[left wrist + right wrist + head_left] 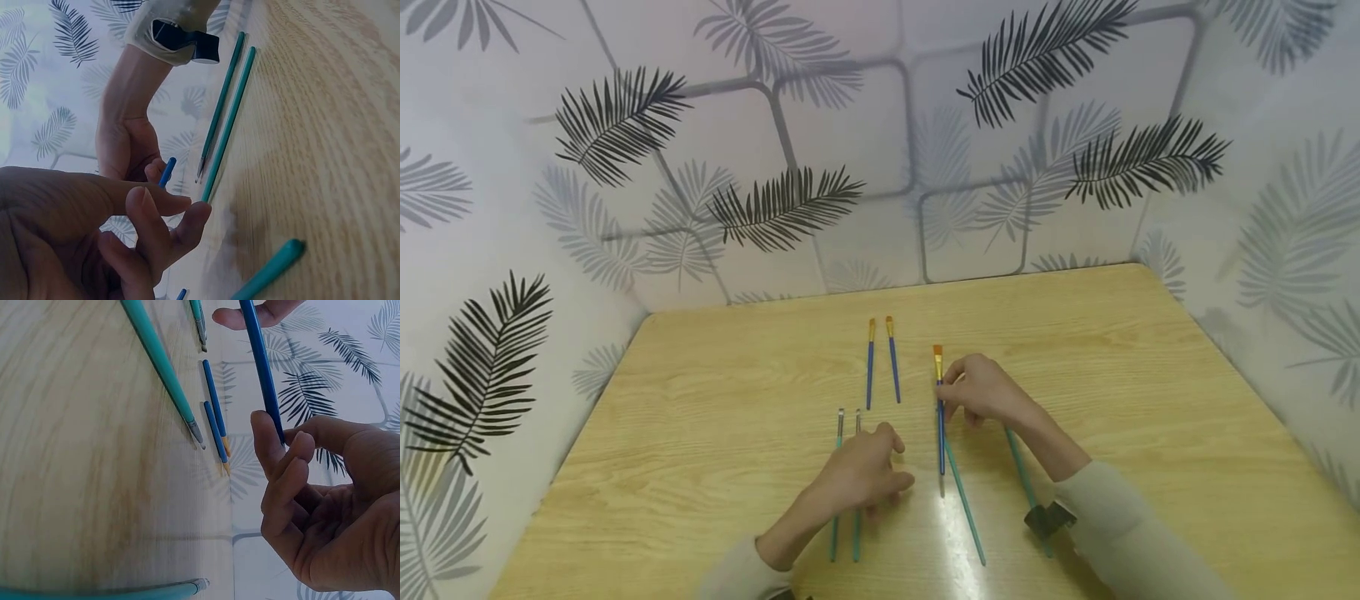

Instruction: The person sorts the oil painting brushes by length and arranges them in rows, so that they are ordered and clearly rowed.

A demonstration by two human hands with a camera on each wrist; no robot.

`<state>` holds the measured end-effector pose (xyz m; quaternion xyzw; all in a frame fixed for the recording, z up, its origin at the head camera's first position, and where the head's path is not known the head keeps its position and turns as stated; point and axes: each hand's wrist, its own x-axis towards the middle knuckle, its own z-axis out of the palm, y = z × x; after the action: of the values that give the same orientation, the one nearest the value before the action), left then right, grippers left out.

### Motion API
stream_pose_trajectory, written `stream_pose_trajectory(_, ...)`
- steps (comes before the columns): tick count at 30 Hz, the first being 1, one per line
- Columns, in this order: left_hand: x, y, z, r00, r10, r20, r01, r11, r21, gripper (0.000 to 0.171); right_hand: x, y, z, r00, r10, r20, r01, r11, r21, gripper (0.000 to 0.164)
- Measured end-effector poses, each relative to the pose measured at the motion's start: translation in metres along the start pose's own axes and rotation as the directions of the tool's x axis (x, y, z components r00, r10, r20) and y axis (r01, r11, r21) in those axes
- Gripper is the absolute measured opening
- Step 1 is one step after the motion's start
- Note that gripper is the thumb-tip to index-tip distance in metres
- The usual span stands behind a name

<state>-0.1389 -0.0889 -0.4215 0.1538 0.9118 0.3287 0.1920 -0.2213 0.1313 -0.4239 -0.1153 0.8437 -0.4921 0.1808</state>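
Observation:
My right hand (988,390) pinches a blue paintbrush (941,437) with a gold ferrule and flat orange bristles. In the right wrist view the blue handle (262,369) is held between thumb and fingers, raised off the table. My left hand (856,473) holds nothing; its fingers are loosely bent. It hovers over a pair of teal paintbrushes, the outer brush (838,450) and the inner brush (857,542), partly covering the inner one. Below the right hand lie two more teal paintbrushes, one slanting (964,496) beneath the blue one, the other (1019,467) partly hidden by the right forearm.
Two smaller blue paintbrushes (870,367) with orange tips lie side by side farther back on the light wooden table (737,375). A leaf-patterned wall (865,225) rises behind the table and at its sides. A dark strap (1049,518) sits on the right wrist.

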Motion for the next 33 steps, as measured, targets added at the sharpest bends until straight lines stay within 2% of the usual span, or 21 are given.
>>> stream_pose_trajectory(5,0.000,0.000,0.000,1.000,0.013,0.023,-0.012,1.000,-0.025,0.039,0.001,-0.001,0.000,1.000,0.001,-0.013,-0.001,1.000,-0.015,0.022)
stream_pose_trajectory(12,0.002,-0.004,0.003,0.998,0.054,0.029,-0.053,0.999,-0.004,0.038,0.002,-0.001,0.001,0.999,-0.018,-0.027,0.017,0.999,-0.035,0.020)
stream_pose_trajectory(23,0.001,-0.002,0.006,0.998,0.039,0.044,-0.039,0.999,-0.005,0.040,0.006,-0.004,0.001,0.998,-0.022,-0.055,0.018,0.998,-0.057,0.021)
stream_pose_trajectory(33,0.006,0.006,0.013,0.998,0.036,0.047,-0.035,0.999,-0.016,0.040,0.012,-0.002,-0.001,0.998,-0.029,-0.061,0.026,0.999,-0.044,0.026)
